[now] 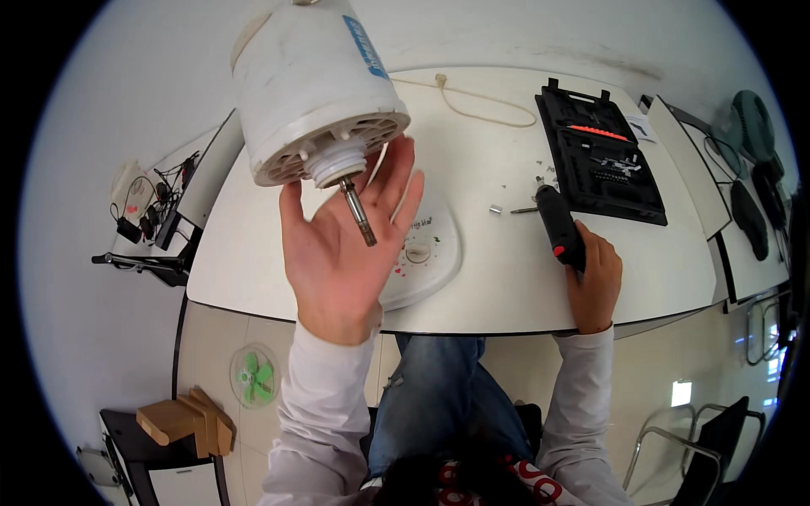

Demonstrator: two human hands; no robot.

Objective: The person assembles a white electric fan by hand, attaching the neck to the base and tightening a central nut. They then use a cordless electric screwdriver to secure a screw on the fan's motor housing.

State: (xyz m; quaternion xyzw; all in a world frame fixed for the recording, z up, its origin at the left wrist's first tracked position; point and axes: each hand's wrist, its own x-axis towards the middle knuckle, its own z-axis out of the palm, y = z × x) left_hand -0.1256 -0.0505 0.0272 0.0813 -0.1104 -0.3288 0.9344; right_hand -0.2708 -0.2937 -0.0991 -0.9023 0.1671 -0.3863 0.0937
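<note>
Over the white counter (506, 278) we raise a white fan motor housing (312, 84), its metal shaft (358, 211) pointing down across our left hand (346, 244), fingers spread wide beneath it. Our right hand (595, 278) grips a black electric screwdriver (558, 223) resting on the counter beside an open black tool case (599, 160).

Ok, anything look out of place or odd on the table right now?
Yes: small loose screws and a metal sleeve lie scattered on the table beside the open tool case, not in it. The fan motor housing is stripped, its bare shaft over the left hand.
</note>
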